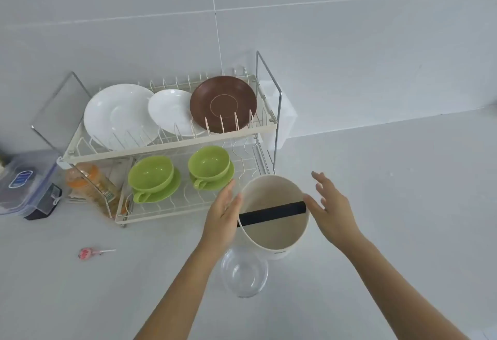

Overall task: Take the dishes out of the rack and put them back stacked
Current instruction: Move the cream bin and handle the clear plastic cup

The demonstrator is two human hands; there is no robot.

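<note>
- Flanking a cream container (274, 234) with a black bar (271, 214) across its mouth, both hands stand with straight fingers; the container sits on the pale counter (403, 205) just in front of the rack's right end.
- The left hand (224, 214) lies flat along the container's left rim, fingers held together and pointing away from the person, touching or all but touching the wall; I cannot tell which.
- The right hand (332, 210) is spread, thumb near the right end of the black bar, the other fingers fanned out and clear of the container.
- A two-tier wire dish rack (172, 148) stands against the wall.
- On its upper tier three plates lean in a row: a large white plate (118, 116) at the left, a small white plate (170, 111) in the middle and partly behind its neighbour, and a brown plate (223, 103) at the right.
- On the lower tier sit two green cups, each on a green saucer: the left cup (150, 174) and the right cup (209, 161), side by side and apart.
- A clear glass bowl (244, 272) rests on the counter just in front of the container, between the forearms.
- A plastic jar with orange contents (91, 186) lies at the rack's left end, and a lidded clear box (24, 181) is further left.
- A pink lollipop (86, 253) lies on the counter, well apart from the rack.
</note>
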